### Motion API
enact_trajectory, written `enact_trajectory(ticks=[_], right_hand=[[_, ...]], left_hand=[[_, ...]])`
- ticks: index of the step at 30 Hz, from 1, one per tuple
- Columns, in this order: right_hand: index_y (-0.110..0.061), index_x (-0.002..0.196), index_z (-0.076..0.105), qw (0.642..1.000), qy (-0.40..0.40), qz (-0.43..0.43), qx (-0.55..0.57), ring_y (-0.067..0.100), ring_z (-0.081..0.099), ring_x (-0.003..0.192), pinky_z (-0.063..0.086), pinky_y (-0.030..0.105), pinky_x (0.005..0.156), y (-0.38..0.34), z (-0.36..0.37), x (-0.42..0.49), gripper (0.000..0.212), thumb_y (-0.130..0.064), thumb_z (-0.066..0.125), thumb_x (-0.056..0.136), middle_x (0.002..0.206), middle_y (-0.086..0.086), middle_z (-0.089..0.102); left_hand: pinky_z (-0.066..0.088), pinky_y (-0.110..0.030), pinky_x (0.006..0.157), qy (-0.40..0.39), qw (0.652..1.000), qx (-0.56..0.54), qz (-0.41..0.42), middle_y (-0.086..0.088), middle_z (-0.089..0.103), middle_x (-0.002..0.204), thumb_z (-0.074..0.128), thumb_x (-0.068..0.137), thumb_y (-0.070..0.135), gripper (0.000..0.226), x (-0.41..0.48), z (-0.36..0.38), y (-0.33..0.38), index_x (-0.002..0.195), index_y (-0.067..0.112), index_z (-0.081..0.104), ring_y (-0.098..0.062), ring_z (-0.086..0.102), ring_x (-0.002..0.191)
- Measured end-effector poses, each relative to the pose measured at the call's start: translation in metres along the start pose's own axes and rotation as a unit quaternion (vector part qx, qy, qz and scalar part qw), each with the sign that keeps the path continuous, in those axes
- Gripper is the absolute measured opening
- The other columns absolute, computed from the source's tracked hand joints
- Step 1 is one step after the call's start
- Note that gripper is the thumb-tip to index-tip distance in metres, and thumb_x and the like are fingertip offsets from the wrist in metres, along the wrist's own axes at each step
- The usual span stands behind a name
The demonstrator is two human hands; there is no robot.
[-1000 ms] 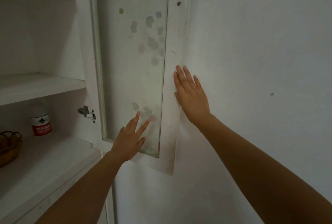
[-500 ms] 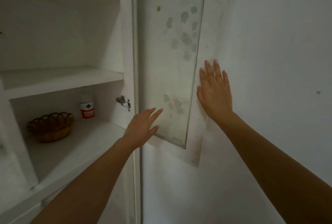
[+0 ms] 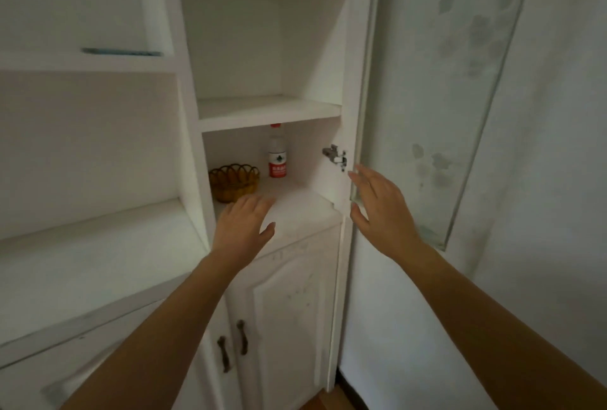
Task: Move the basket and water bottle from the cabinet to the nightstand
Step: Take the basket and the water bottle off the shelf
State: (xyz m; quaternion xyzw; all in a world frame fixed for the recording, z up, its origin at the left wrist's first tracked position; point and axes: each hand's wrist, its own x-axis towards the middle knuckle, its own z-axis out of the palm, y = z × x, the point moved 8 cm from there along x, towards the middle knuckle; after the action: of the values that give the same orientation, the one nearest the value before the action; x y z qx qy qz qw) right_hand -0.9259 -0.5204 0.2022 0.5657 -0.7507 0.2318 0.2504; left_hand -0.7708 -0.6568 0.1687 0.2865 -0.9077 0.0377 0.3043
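Observation:
A small brown wicker basket [image 3: 234, 181] sits at the back left of the open cabinet's lower shelf [image 3: 295, 206]. Beside it, to the right, stands a clear water bottle [image 3: 277, 155] with a red label and red cap, its top partly hidden by the shelf above. My left hand [image 3: 244, 224] hovers open over the front of that shelf, just in front of the basket and touching nothing. My right hand [image 3: 381, 209] is open in the air by the cabinet's right edge, near the hinge [image 3: 335, 156].
The glass cabinet door [image 3: 440, 97] is swung wide open against the right wall. White shelves run to the left and above. Two lower cabinet doors with dark handles [image 3: 242, 336] are closed below. A strip of wooden floor shows at the bottom.
Both hands have left the glass door and swung left toward the open shelf. The view has turned left, bringing the basket and bottle toward the centre.

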Motion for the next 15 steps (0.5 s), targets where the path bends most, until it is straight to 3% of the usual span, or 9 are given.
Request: enact_trajectory(ticks=[6,10,15], right_hand=[[-0.011,0.136,0.038,0.998,-0.039,0.009,0.047,0.027,0.038,0.134,0.029,0.043,0.111,-0.031,0.035,-0.016,0.058,-0.036,0.026,0.086,0.145,0.011,0.040],[-0.010,0.135,0.039,0.996,-0.036,0.014,0.078,0.026,0.035,0.135,0.026,0.040,0.112,-0.047,0.042,-0.019,0.049,-0.024,0.040,0.089,0.145,0.011,0.040],[-0.010,0.132,0.044,0.995,-0.013,0.020,0.095,0.027,0.041,0.130,0.028,0.040,0.110,-0.063,0.043,-0.024,0.049,-0.026,0.039,0.086,0.138,0.010,0.047]], left_hand=[[0.039,-0.045,0.098,0.013,0.998,0.030,-0.048,-0.010,0.056,0.127,0.058,0.087,0.025,0.041,-0.032,-0.017,-0.028,0.124,0.011,0.051,-0.028,0.048,0.119],[0.036,-0.047,0.104,0.012,0.997,0.027,-0.069,-0.008,0.054,0.129,0.054,0.089,0.027,0.040,-0.044,-0.020,-0.035,0.127,0.015,0.048,-0.025,0.045,0.123],[0.035,-0.050,0.105,0.048,0.996,0.036,-0.066,-0.013,0.057,0.127,0.059,0.087,0.024,0.039,-0.061,-0.028,-0.044,0.123,0.011,0.053,-0.030,0.047,0.122]])
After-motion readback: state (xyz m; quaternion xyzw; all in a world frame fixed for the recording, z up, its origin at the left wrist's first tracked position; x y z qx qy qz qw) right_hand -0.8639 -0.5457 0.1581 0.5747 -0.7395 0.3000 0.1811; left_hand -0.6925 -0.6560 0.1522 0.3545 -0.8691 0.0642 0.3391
